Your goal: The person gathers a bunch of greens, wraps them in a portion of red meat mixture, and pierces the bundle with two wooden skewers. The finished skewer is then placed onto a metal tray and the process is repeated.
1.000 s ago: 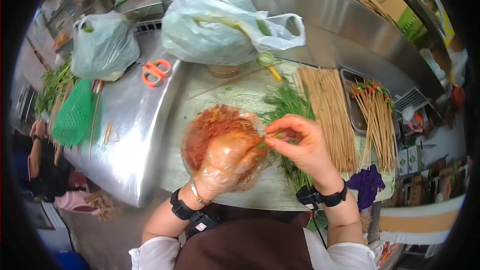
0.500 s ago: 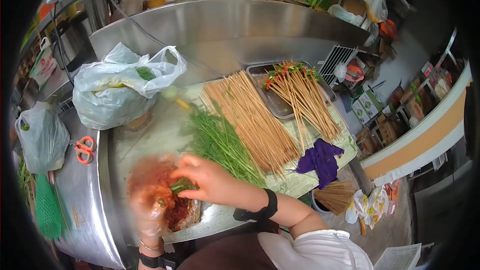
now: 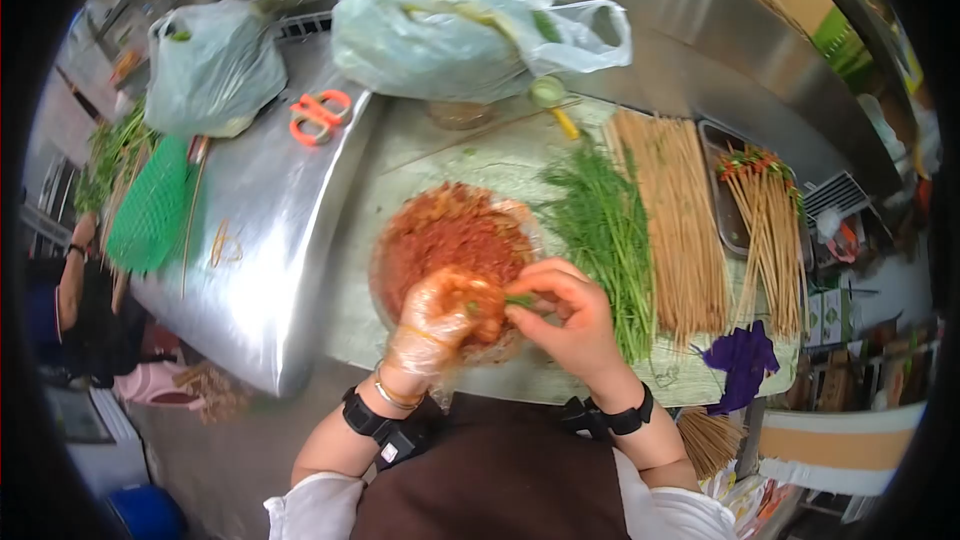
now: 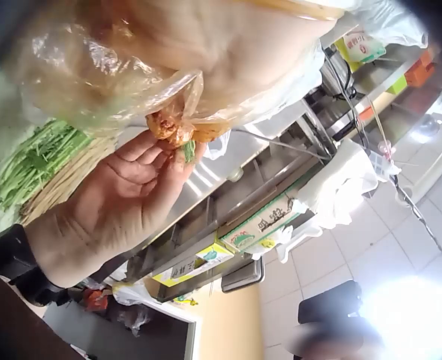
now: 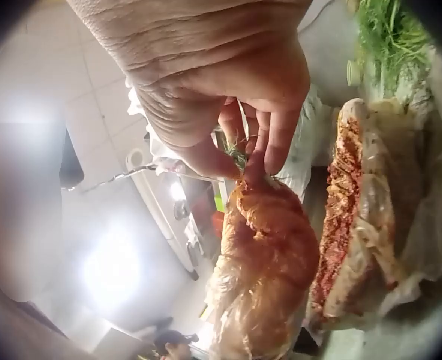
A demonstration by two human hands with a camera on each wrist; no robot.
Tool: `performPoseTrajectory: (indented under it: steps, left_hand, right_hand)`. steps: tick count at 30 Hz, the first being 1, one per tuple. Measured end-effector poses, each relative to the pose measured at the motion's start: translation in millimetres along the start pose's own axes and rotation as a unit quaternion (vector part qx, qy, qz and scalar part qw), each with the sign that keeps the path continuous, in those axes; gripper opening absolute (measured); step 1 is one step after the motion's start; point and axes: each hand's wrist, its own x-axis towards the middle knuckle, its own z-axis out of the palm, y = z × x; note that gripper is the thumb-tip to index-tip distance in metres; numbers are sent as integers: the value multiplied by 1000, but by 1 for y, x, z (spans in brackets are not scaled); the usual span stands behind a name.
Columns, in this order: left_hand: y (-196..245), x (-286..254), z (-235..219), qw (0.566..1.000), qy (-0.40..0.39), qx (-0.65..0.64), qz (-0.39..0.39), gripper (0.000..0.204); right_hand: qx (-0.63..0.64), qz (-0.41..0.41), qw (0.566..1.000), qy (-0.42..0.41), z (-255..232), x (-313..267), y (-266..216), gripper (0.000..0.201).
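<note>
In the head view, my left hand (image 3: 450,315), in a clear plastic glove smeared with red paste, curls over the near side of a bowl (image 3: 382,280) of chunky red mixture (image 3: 460,240). A bit of green shows among its fingers. My bare right hand (image 3: 565,315) meets it fingertip to fingertip and pinches a small bunch of green herb (image 3: 520,300). The right wrist view shows the herb (image 5: 236,155) between thumb and fingers, right at the gloved fingertips (image 5: 254,196). In the left wrist view, a green end (image 4: 189,152) pokes out beside the reddened glove tips.
Feathery green herbs (image 3: 605,240) lie right of the bowl, beside many wooden skewers (image 3: 680,230). Further right are a metal tray (image 3: 735,225) with topped skewers and a purple cloth (image 3: 740,365). Plastic bags (image 3: 440,35), orange scissors (image 3: 320,118) and green netting (image 3: 155,215) stand or lie behind and left.
The head view swung right and came back. My right hand worked at the gloved fingers over the bowl with a green bunch between; now both hands meet at the bowl's near right side.
</note>
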Motion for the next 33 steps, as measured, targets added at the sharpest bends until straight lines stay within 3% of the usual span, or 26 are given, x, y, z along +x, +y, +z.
performPoseTrajectory:
  steps: [4,6,7,9,10,11,13,20,24,27,33]
  left_hand:
    - [-5,-10,-19,987,-58,147,0,24]
    - [13,-11,-25,991,-34,109,64,31]
    - [31,-13,-26,993,14,101,61,32]
    - [46,-5,-53,977,13,185,107,31]
    - [52,-4,-54,963,58,225,134,40]
    - [50,0,-59,964,78,208,149,31]
    - [65,7,-50,839,99,503,182,23]
    - [58,25,-49,741,-14,641,201,12]
    - [49,18,-39,666,-54,728,153,11]
    - [41,13,-32,555,-28,824,108,16]
    - [29,24,-26,494,-31,859,131,17]
  right_hand:
    - [69,58,996,-9,-6,-14,18,12]
    - [74,51,996,23,-19,-14,20,12]
    - [78,52,995,44,-25,-18,22,13]
    - [103,44,990,88,-40,-15,27,14]
    - [115,38,987,109,-45,-11,30,14]
    - [132,45,983,124,-49,-6,34,14]
    - [165,56,973,153,-53,5,42,15]
    - [311,38,941,129,-52,24,82,14]
    - [334,29,933,131,-55,19,93,13]
    - [298,16,948,113,-56,18,90,12]
    - [300,32,948,103,-55,18,88,11]
